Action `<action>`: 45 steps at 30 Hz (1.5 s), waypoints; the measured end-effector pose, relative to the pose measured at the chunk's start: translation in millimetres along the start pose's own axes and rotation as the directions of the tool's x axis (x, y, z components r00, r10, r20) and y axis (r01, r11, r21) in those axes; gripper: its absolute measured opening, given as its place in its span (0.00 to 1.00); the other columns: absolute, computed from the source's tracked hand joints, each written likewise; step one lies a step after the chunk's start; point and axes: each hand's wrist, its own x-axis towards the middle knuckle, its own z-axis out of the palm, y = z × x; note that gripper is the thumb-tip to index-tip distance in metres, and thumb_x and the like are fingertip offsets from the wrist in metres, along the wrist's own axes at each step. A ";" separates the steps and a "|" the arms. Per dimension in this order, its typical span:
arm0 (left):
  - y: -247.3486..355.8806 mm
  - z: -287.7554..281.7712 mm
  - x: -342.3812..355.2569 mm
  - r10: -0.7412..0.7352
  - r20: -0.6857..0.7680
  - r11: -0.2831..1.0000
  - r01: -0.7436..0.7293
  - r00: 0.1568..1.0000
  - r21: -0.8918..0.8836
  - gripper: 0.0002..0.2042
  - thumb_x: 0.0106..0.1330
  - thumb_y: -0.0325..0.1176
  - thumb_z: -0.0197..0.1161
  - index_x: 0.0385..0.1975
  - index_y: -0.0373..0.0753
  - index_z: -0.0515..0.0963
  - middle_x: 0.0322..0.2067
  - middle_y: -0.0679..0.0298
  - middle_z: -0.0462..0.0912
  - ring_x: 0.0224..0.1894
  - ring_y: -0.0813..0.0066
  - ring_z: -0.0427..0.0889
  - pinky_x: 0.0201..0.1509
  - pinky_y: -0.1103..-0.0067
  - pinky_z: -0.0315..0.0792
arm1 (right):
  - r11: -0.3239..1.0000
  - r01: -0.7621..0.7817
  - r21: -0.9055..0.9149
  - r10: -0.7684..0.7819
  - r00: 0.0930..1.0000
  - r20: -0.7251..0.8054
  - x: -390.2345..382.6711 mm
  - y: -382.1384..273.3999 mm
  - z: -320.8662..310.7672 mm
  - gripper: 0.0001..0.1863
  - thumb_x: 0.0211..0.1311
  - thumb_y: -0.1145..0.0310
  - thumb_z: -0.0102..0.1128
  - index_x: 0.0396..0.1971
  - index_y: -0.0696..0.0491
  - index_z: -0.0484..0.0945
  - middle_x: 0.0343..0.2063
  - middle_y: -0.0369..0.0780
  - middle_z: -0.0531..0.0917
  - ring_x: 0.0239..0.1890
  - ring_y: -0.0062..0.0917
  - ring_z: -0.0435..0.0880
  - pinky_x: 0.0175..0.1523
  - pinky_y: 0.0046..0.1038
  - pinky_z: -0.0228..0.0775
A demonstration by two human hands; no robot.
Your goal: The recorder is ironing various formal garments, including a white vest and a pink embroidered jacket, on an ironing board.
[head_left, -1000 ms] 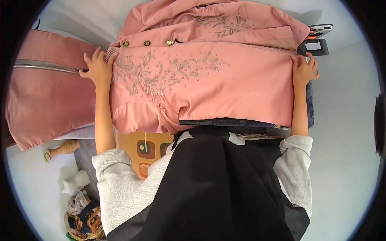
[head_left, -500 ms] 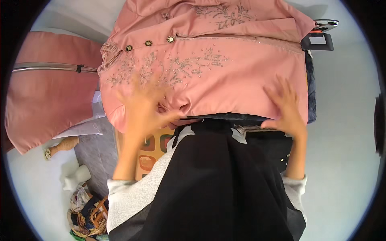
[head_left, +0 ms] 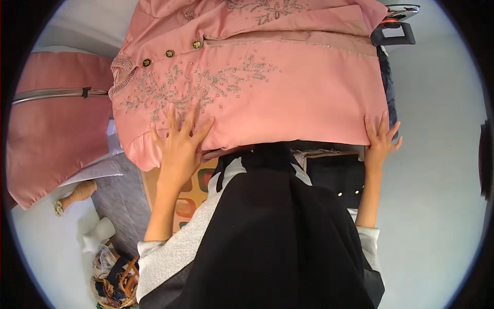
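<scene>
A pink satin jacket [head_left: 303,98] with silver beaded leaf embroidery, round dark-and-gold buttons and a beaded collar at the left lies across a dark padded surface [head_left: 388,85]. My left hand [head_left: 177,144] rests with spread fingers on its near left part, just below the embroidery. My right hand [head_left: 380,136] lies with fingers apart at the near right corner of the jacket, fingertips on the cloth and its edge.
An iron [head_left: 393,33] stands at the back right. Pink fabric [head_left: 51,144] hangs over a metal rail [head_left: 51,95] at the left. A tan wrapped object [head_left: 77,195], a white mannequin piece [head_left: 98,234] and cloth scraps [head_left: 110,278] are lower left. An orange patterned mat [head_left: 185,206] shows underneath.
Both hands have come off the jacket's upper side edges and moved down to its near edge, fingers spread. The jacket has shifted leftward and up, and its near part looks smoother.
</scene>
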 end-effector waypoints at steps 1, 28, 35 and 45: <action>0.5 -2.5 1.5 0.027 -0.009 0.999 -0.026 1.000 0.034 0.33 0.44 0.26 0.64 0.55 0.61 0.71 0.65 0.69 0.56 0.68 0.53 0.50 0.59 0.41 0.40 | 0.999 0.027 -0.018 -0.027 0.999 0.027 -2.2 7.4 0.8 0.35 0.49 0.82 0.53 0.53 0.26 0.72 0.65 0.33 0.61 0.67 0.40 0.52 0.63 0.54 0.26; 73.3 36.5 32.2 0.237 -0.298 0.963 -0.265 0.925 -0.055 0.28 0.45 0.30 0.62 0.52 0.57 0.72 0.64 0.68 0.59 0.66 0.56 0.55 0.56 0.45 0.45 | 0.965 -0.167 -0.204 0.240 0.878 0.413 30.3 11.6 -44.9 0.34 0.48 0.85 0.45 0.53 0.35 0.73 0.68 0.34 0.49 0.70 0.41 0.42 0.62 0.64 0.28; 74.7 41.6 33.6 0.235 -0.069 0.962 -0.242 0.970 -0.126 0.42 0.36 0.28 0.67 0.60 0.61 0.63 0.67 0.65 0.50 0.69 0.59 0.48 0.61 0.43 0.41 | 0.963 -0.229 -0.143 0.268 0.745 0.611 61.2 29.8 -62.4 0.27 0.56 0.72 0.47 0.59 0.42 0.67 0.69 0.40 0.43 0.70 0.43 0.33 0.61 0.66 0.30; 69.1 9.6 35.3 0.256 -0.038 0.882 -0.250 0.966 -0.399 0.33 0.39 0.40 0.72 0.52 0.53 0.72 0.68 0.63 0.48 0.69 0.51 0.42 0.58 0.40 0.43 | 0.978 -0.149 -0.144 0.206 0.624 0.754 81.7 21.2 -31.5 0.50 0.35 0.41 0.68 0.62 0.45 0.61 0.69 0.40 0.38 0.70 0.42 0.31 0.58 0.68 0.31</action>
